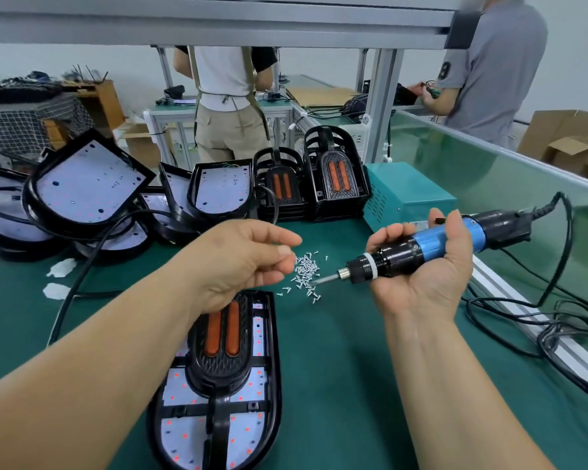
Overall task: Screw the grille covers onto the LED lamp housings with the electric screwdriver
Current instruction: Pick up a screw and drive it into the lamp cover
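Observation:
A black LED lamp housing [269, 395] lies on the green mat in front of me, with a black grille cover [224, 361] bearing two orange strips resting on its white LED board. My right hand [421, 276] grips the blue and black electric screwdriver [431, 247], palm up, with the bit pointing left into a small pile of silver screws [307, 271]. My left hand [241, 262] hovers over the near edge of that pile, its fingers loosely curled; whether it pinches a screw I cannot tell.
Several open lamp housings [89, 188] with black cables are heaped at the left. Two stacks of grille covers [336, 171] stand behind the screws, beside a teal power box [411, 195]. The screwdriver's cable [557, 300] loops along the right rail. Two people stand at benches behind.

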Tool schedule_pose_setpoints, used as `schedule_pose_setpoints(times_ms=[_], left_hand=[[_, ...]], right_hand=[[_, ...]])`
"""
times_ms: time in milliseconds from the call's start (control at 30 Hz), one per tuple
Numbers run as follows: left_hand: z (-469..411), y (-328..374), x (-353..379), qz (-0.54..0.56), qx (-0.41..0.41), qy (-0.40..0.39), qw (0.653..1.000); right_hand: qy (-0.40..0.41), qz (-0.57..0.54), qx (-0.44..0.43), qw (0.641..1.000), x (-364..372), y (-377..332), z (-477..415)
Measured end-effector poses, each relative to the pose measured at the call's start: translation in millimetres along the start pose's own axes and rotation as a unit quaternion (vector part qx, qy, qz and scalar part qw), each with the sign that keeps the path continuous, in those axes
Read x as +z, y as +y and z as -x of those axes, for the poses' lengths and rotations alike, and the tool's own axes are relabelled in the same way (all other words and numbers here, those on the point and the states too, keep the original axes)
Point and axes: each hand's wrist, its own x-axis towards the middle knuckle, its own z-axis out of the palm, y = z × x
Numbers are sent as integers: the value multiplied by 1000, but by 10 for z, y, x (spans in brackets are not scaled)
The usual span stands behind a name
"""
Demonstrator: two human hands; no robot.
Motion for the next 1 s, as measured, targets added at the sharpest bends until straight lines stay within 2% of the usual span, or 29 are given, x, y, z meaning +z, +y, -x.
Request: schedule_pose_setpoints(times_ms=[133, 367, 667, 867, 933, 1000], left_hand=[[160, -146, 150, 38, 0, 4, 999], [256, -161, 247, 19, 39, -42, 998], [236, -191, 263, -53, 52, -15, 997], [224, -202, 279, -42, 37, -17, 998], [234, -184, 272, -83, 25, -22, 996], [253, -123, 168, -188, 31, -4, 982]], right_hand=[[-3, -26, -2, 1000, -5, -26, 3], [-3, -30, 17, 999, 1, -32, 11], [-16, -29, 11, 999, 21, -45, 28], [-30, -11, 4, 999, 26, -27, 58], [-27, -16, 6, 1000, 29, -22, 57], [-18, -16, 3, 1000, 20, -11, 56]])
